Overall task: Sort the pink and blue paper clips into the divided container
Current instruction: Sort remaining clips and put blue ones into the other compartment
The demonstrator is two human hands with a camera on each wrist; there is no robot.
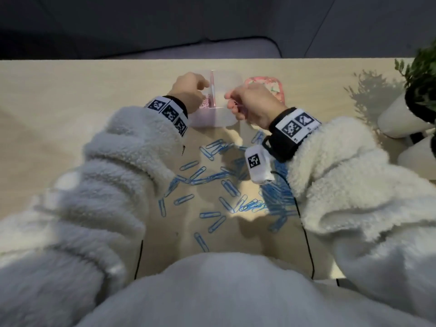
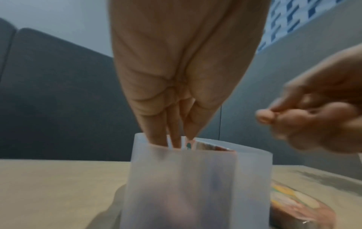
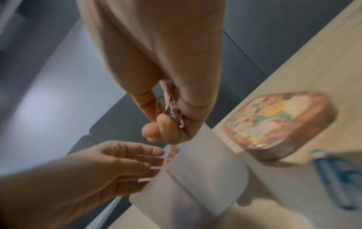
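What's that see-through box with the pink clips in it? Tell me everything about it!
The divided container is a small frosted, plastic-looking box with rounded corners, standing upright and open-topped on the table. A divider wall splits it in two. Pink paper clips lie in the left compartment; the right looks empty. The left hand reaches into the left compartment.

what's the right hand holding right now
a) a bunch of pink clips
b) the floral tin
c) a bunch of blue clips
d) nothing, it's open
a: the right wrist view shows the right hand with fingers curled round a small bunch of pink clips above the container, while the blue clips lie on the table.
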